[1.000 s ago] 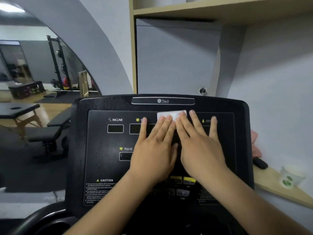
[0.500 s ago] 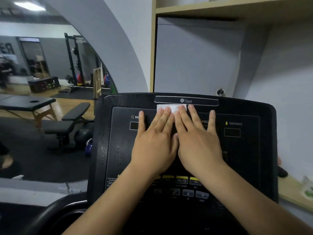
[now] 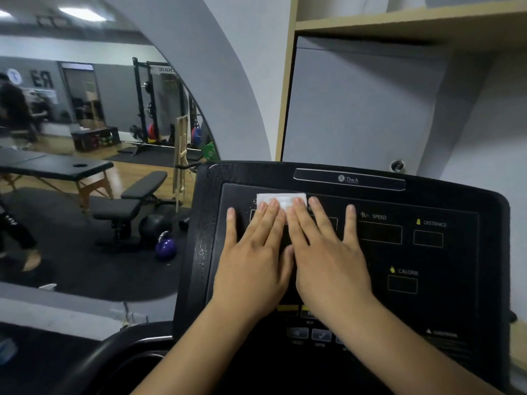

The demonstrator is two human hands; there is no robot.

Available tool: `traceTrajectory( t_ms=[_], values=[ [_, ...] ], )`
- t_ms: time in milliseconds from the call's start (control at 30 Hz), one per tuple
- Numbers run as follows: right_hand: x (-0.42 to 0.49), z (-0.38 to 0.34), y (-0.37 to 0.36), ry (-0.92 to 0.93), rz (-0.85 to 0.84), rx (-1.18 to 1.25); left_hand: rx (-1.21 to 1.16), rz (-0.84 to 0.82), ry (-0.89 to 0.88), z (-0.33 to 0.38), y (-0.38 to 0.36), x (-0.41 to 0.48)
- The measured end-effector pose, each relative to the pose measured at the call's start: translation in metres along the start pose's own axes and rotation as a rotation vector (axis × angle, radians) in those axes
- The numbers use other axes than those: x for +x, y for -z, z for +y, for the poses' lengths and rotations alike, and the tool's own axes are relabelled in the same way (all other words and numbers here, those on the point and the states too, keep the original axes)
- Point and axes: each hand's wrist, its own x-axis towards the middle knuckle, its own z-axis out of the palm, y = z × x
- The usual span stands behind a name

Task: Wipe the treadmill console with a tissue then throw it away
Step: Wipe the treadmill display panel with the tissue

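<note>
Tissue (image 3: 281, 199) pressed flat on console (image 3: 456, 295) under fingertips of left hand (image 3: 253, 260) and right hand (image 3: 328, 258), both spread, side by side. Bench (image 3: 128, 206) seen left of hands.

Single view, head-worn, wide-angle. Faces forward and slightly down. Set near the treadmill console (image 3: 427, 201), which fills the near centre and right. Arched mirror (image 3: 85, 195) takes the far left; wooden shelf (image 3: 399, 27) crosses the far upper right.
</note>
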Motion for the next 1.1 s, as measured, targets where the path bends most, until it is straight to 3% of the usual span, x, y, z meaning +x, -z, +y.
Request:
traceTrajectory(
  t_ms=[233, 467, 667, 867, 1100],
  values=[
    [0.033, -0.017, 0.014, 0.049, 0.095, -0.006, 0.056, 0.016, 0.053, -0.031, 0.015, 0.022],
    [0.02, -0.04, -0.002, 0.122, 0.071, -0.018, 0.073, -0.006, 0.071, -0.044, 0.012, -0.015],
    [0.046, -0.05, 0.015, 0.093, 0.085, -0.044, 0.067, 0.017, 0.097, -0.054, 0.024, 0.013],
    [0.01, -0.074, -0.009, 0.191, 0.024, -0.011, 0.053, -0.022, 0.074, -0.062, 0.019, -0.043],
    [0.068, -0.079, 0.016, 0.134, 0.124, -0.085, 0.083, -0.077, 0.11, -0.085, 0.033, 0.026]
  ],
)
